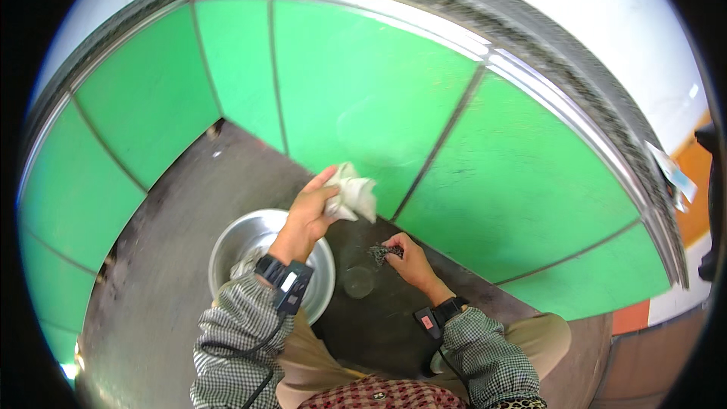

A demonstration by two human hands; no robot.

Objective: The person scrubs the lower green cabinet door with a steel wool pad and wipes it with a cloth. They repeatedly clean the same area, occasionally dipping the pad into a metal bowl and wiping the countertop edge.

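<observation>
My left hand (309, 204) grips a folded white cloth (353, 192), raised close to the lower part of a green cabinet panel (369, 85). In my right hand (410, 264) is a dark steel-wool scourer (386, 252), pinched between thumb and fingers, low by the base of the panels. Beneath my left forearm stands a round metal basin (218, 255) on the floor. A crumpled greyish cloth (245, 263) lies inside it, partly covered by my left sleeve and wrist device.
Green panels with metal trim curve around me under a dark stone countertop edge (568, 62). Grey floor (164, 250) extends to the left. Papers (673, 173) stick out at the counter's right end. Cables run along both sleeves from wrist-worn devices (292, 287).
</observation>
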